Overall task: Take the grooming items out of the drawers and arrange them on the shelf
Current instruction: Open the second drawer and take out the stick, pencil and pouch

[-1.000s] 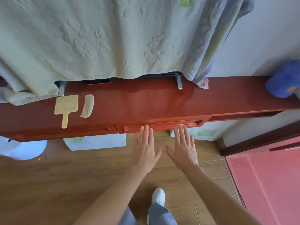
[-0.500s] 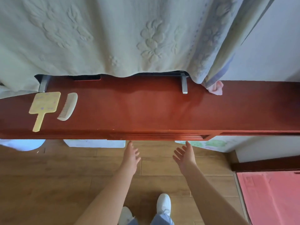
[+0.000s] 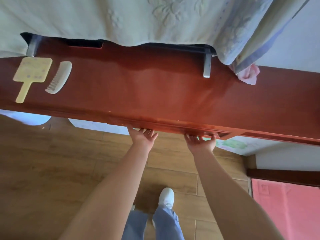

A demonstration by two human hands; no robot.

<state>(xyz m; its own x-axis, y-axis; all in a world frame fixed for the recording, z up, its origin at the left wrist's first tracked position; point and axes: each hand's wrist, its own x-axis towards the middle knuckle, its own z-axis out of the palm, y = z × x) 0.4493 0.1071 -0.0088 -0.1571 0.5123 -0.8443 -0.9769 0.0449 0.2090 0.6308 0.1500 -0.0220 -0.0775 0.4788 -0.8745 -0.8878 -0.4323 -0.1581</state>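
A yellow hand mirror (image 3: 32, 73) and a cream comb (image 3: 59, 77) lie side by side at the left end of the red-brown wooden shelf (image 3: 164, 94). Under the shelf's front edge runs a drawer front (image 3: 199, 131), nearly flush with it. My left hand (image 3: 142, 136) and my right hand (image 3: 200, 142) reach up to that front, fingers spread, tips pressed against its lower lip and partly hidden by it. Neither hand holds an item. The drawer's inside is out of sight.
A pale green embossed cloth (image 3: 121, 19) hangs over the back of the shelf, with a pink rag (image 3: 248, 76) at its right end. Two metal brackets (image 3: 207, 66) stand on the shelf. Below are wooden floor (image 3: 43, 170), a pink mat (image 3: 285, 208) and my white shoe (image 3: 167, 196).
Both hands rose from hovering over the floor to the drawer front under the shelf edge. The view moved closer, and the drawer front looks more flush than a second ago.
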